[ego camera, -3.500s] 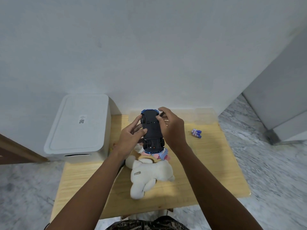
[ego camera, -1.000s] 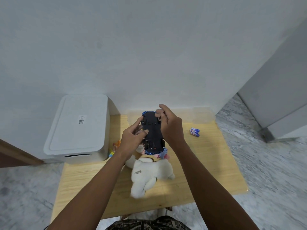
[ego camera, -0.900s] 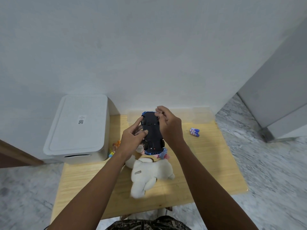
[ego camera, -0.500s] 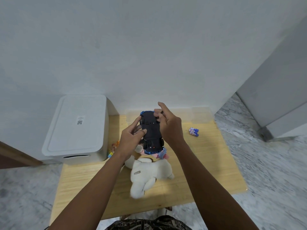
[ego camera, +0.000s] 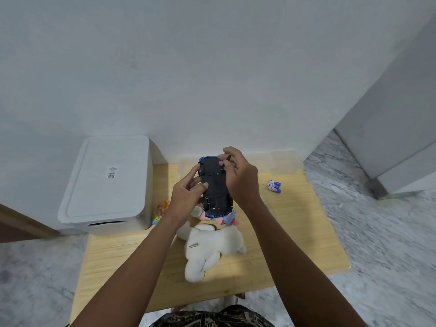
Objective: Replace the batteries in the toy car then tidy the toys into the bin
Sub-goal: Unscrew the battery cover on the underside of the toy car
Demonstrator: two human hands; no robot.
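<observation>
While both hands' grip holds the upturned toy car (ego camera: 215,184), batteries (ego camera: 274,186) lie on the wooden table (ego camera: 295,223) — white wall behind.

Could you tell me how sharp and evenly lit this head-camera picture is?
Head view: soft, even light, with no glare on the light wooden table; the upturned blue toy car and white plush toy look sharp; wide-angle bending shows at the edges; the marble floor at right looks slightly smeared.

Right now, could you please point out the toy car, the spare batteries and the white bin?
toy car (ego camera: 215,185), head view, black underside.
spare batteries (ego camera: 274,186), head view, middle of cluster.
white bin (ego camera: 106,178), head view, lid.
</observation>
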